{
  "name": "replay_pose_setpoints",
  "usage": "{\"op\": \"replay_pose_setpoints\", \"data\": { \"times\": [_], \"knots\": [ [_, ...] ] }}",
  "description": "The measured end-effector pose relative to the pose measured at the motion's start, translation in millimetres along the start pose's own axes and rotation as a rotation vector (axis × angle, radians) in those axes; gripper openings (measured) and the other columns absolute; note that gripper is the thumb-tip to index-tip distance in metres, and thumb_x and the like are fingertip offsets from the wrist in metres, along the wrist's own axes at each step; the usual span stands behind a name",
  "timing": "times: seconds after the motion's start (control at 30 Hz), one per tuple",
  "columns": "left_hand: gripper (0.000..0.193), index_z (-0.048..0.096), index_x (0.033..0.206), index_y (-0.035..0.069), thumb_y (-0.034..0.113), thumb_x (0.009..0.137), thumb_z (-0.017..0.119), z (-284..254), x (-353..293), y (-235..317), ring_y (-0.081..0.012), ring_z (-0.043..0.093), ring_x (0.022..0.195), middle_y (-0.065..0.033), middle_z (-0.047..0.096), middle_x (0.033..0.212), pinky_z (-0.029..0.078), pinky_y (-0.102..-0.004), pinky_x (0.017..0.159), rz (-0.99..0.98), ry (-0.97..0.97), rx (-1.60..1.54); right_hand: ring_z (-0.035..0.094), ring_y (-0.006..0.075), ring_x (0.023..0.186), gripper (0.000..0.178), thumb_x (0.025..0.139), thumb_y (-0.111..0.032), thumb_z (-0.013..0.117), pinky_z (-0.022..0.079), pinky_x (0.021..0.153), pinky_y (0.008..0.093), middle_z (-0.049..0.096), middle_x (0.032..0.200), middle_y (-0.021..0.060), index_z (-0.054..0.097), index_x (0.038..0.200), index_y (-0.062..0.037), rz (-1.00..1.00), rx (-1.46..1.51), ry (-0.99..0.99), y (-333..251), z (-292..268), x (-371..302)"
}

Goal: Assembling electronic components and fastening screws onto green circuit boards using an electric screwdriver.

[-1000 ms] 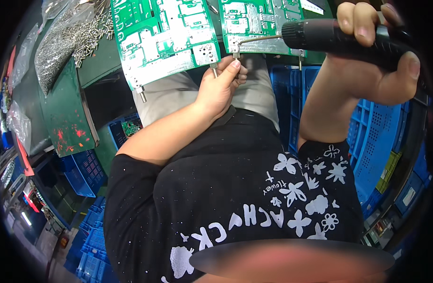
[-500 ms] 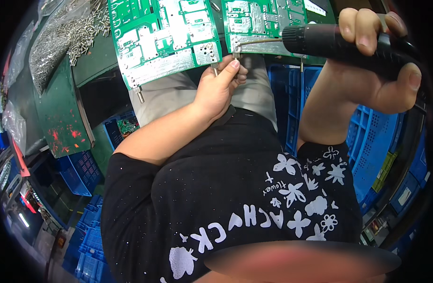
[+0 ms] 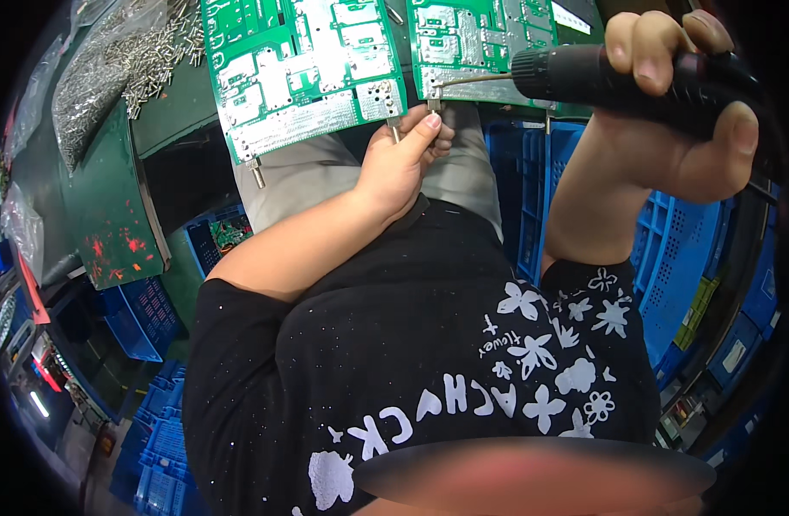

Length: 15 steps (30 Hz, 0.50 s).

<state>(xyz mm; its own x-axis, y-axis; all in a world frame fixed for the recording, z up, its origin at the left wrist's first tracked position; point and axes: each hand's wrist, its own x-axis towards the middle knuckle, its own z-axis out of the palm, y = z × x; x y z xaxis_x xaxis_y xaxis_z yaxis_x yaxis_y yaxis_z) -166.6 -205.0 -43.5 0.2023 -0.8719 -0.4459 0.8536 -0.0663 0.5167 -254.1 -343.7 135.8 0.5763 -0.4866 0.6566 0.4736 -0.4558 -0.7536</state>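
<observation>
My right hand (image 3: 669, 112) grips a black electric screwdriver (image 3: 601, 76), held level, its thin bit pointing left at the near corner of a green circuit board (image 3: 480, 43). My left hand (image 3: 403, 163) reaches up under that corner, fingertips pinched on a small metal standoff (image 3: 432, 105) at the board's edge. A second green circuit board (image 3: 300, 69) lies to the left, with metal standoffs hanging from its near corners.
A heap of loose metal screws (image 3: 119, 60) lies on the green bench at top left, beside clear plastic bags. Blue plastic crates (image 3: 669, 249) stand to my right and at lower left. A green panel with red marks (image 3: 111, 224) hangs at the bench edge.
The view has shifted slightly; the screwdriver and my right hand sit a little lower and closer to the board corner. My left hand stays pinched at the same corner.
</observation>
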Motion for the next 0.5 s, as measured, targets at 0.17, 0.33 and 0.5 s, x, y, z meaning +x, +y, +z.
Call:
{"op": "replay_pose_setpoints", "data": {
  "times": [0.17, 0.33, 0.5],
  "knots": [
    [0.032, 0.05, 0.116, -0.004, 0.015, 0.091, 0.059, -2, 0, 1, -0.0146, 0.056, 0.083, -0.009, 0.058, 0.093, 0.048, -0.0294, 0.076, -0.007, -0.013, -0.001, 0.056, 0.014, 0.06, 0.048, 0.09, -0.03, 0.046, 0.047, 0.057, 0.0292, 0.058, 0.099, 0.0162, 0.035, 0.125, 0.0016, 0.02, -0.172, 0.115, -5, 10, 3],
    [0.031, 0.052, 0.113, -0.003, 0.017, 0.091, 0.06, -1, 1, 1, -0.0136, 0.056, 0.08, -0.0086, 0.06, 0.092, 0.047, -0.0276, 0.074, -0.005, -0.008, 0.039, 0.056, 0.0135, 0.056, 0.046, 0.091, -0.027, 0.046, 0.049, 0.053, 0.0286, 0.058, 0.099, 0.0168, 0.032, 0.125, 0.0006, 0.026, -0.274, 0.183, -10, 27, 8],
    [0.03, 0.054, 0.112, -0.002, 0.019, 0.091, 0.06, 0, -1, 2, -0.0119, 0.056, 0.077, -0.0069, 0.061, 0.089, 0.045, -0.0254, 0.071, -0.007, 0.0, 0.066, 0.053, 0.0121, 0.053, 0.048, 0.089, -0.028, 0.052, 0.048, 0.051, 0.025, 0.055, 0.093, 0.0156, 0.033, 0.122, 0.0001, 0.021, -0.226, 0.163, -4, 44, 20]
  ]
}}
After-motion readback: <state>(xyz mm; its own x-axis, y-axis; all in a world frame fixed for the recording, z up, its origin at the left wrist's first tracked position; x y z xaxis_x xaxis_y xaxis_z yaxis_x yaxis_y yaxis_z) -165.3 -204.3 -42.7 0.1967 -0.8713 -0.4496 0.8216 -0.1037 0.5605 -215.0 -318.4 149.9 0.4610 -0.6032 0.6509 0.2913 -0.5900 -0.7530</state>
